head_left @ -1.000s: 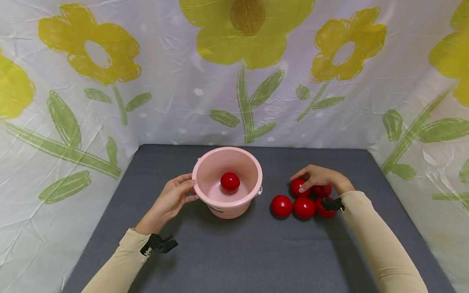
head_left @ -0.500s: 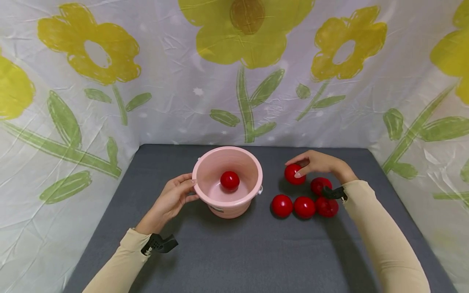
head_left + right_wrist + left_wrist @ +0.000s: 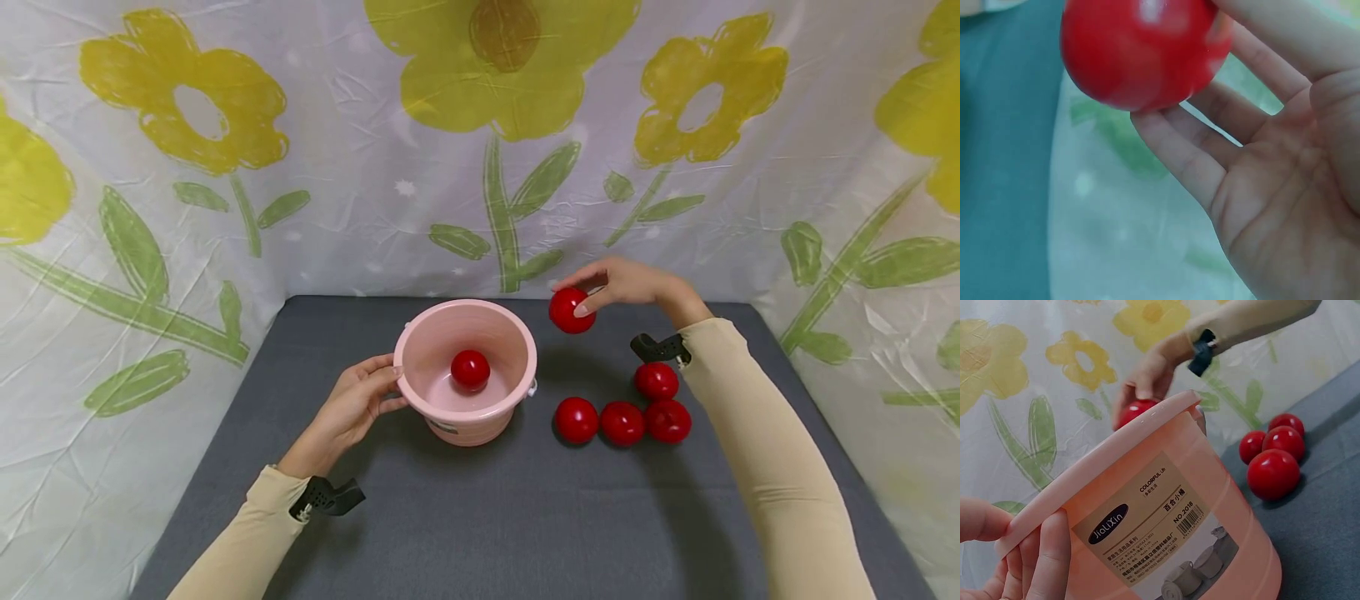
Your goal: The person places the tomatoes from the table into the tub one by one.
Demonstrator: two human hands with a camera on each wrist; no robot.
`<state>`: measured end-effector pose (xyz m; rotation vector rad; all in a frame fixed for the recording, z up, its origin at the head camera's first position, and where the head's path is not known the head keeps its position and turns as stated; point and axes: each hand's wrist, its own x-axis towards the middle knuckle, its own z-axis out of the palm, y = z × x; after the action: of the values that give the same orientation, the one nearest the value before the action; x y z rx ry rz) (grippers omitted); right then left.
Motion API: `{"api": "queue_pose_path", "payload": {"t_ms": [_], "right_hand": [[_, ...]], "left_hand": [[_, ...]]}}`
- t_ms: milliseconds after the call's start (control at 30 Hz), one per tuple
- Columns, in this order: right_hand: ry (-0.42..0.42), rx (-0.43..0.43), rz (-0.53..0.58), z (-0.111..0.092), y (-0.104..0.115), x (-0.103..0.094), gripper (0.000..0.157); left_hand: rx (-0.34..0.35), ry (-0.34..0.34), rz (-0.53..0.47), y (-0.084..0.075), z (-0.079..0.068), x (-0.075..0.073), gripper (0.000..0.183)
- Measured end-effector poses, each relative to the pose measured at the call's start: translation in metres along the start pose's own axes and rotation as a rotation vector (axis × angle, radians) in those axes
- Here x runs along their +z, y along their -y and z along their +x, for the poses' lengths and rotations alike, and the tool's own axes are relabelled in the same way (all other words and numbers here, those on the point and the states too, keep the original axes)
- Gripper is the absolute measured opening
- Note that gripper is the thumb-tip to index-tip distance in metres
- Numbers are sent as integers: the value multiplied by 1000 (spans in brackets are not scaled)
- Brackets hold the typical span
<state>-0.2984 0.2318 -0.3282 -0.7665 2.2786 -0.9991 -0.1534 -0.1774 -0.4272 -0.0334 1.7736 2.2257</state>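
A pink plastic bucket (image 3: 467, 431) stands on the dark table, with one glossy red ball (image 3: 470, 370) on its floor. My left hand (image 3: 347, 412) grips its rim at the left side; in the left wrist view thumb and fingers pinch the rim above a printed label (image 3: 1159, 534). To the right of the bucket and above the table, my right hand (image 3: 626, 283) holds another red ball (image 3: 566, 312) between thumb and fingers. The right wrist view shows that held ball (image 3: 1138, 53) at the fingertips, its upper part cut off by the frame.
Several more red balls (image 3: 622, 423) lie close together on the table, right of the bucket and below the right forearm. A bucket handle joint (image 3: 532, 389) sticks out at the right side. A flowered cloth (image 3: 337, 208) hangs behind and along both sides of the grey tabletop (image 3: 517, 533).
My right hand has lifted one red ball from the group and carried it up and left, nearer the bucket. The left hand and bucket have stayed put.
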Motion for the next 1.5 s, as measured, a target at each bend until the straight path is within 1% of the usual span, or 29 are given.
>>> {"api": "queue_pose_path", "payload": {"t_ms": [167, 333, 500, 733, 933, 1133, 1233, 1333, 1500], "right_hand": [[30, -28, 0, 18, 25, -1, 51], [66, -51, 1, 42, 49, 5, 50], [122, -76, -2, 66, 68, 19, 49], [250, -148, 42, 96, 86, 42, 46], [302, -186, 24, 114, 93, 59, 48], [349, -202, -1, 124, 92, 75, 50], [372, -203, -11, 127, 90, 82, 52], [375, -199, -25, 130, 89, 87, 52], [367, -158, -44, 130, 90, 93, 52]], "left_hand": [[1, 7, -2, 0, 0, 0, 45], [2, 6, -3, -1, 1, 1, 47], [-2, 1, -8, -1, 0, 1, 46], [-1, 8, -9, -2, -1, -1, 44], [1, 17, -15, -2, -2, 0, 45], [-6, 22, -19, 0, 0, -1, 43], [-11, 14, -20, 1, 1, -1, 40], [-14, 6, -17, 1, 1, -2, 38], [-16, 4, -12, 1, 1, -2, 40]]}}
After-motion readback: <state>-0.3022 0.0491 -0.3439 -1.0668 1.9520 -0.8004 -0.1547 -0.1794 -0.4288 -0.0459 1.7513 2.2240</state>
